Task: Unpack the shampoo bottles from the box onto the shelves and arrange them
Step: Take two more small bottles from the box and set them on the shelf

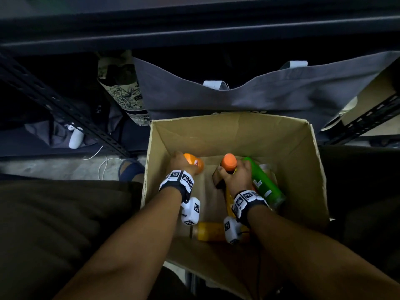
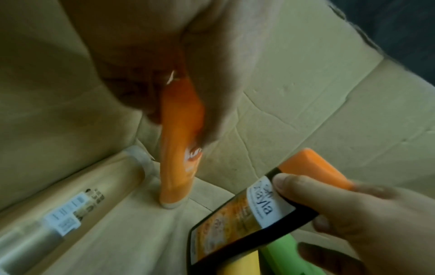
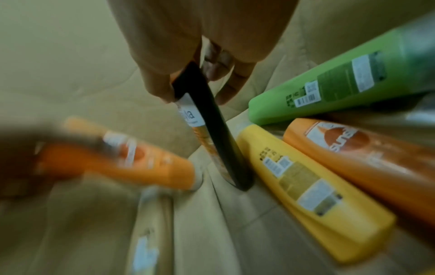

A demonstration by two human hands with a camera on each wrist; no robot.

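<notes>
Both hands are down inside the open cardboard box (image 1: 311, 169). My left hand (image 1: 180, 164) grips an orange shampoo bottle (image 1: 193, 164) near its top; in the left wrist view that orange bottle (image 2: 180, 148) stands upright on the box floor. My right hand (image 1: 237, 175) holds a black bottle with an orange cap (image 1: 229, 162), and the black bottle (image 3: 212, 130) stands tilted in the right wrist view. A green bottle (image 1: 264, 182), a yellow bottle (image 3: 306, 189) and a second orange bottle (image 3: 367, 160) lie at the right. A pale clear bottle (image 2: 70, 201) lies at the left.
A grey fabric bag (image 1: 249, 96) stands right behind the box under the dark metal shelf edge (image 1: 194, 31). Slotted shelf posts (image 1: 65, 109) slant at left and right. A white cable (image 1: 101, 163) and a foot in a dark sandal (image 1: 129, 169) are left of the box.
</notes>
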